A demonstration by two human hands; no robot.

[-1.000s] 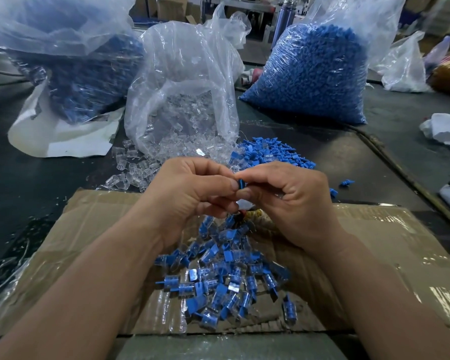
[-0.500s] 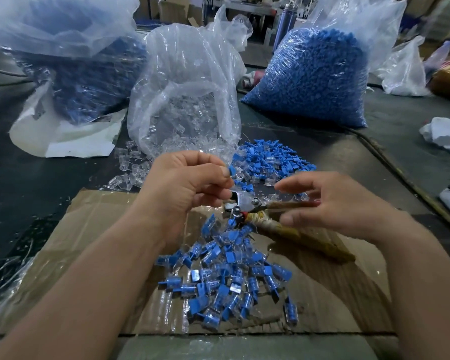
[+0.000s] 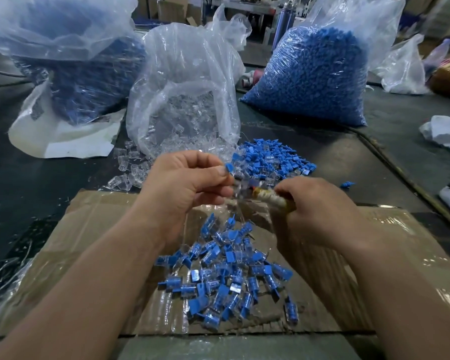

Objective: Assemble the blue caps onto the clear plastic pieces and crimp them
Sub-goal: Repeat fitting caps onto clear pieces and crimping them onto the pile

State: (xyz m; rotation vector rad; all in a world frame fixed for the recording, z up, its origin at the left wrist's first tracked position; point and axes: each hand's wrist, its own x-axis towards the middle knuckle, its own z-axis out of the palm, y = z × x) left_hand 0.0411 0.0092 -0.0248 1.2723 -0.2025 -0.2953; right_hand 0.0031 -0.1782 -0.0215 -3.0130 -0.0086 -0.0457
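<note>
The small clear plastic piece with a blue cap sits just above the centre of the frame; its blue cap end points up and to the right, out past the thumb tip; the clear body below it is blurred, so its long axis cannot be told exactly. The left hand pinches it between thumb and curled forefinger, the other fingers folded under toward the palm; the right hand, right of centre, is curled tight around the pale tape-wrapped handles of the metal crimping pliers. The pliers' long axis runs nearly level across the frame, rising slightly leftward; their blurred metal head points left toward the held piece, close by the left fingertips; whether the head touches the piece cannot be told.

Below both hands a heap of finished blue-capped clear pieces lies on a flat brown cardboard sheet covered in clear tape. Above the hands lies a loose pile of blue plastic caps; left of it, scattered clear plastic pieces spill from a crumpled transparent bag; a full bag of blue caps stands at upper right.
</note>
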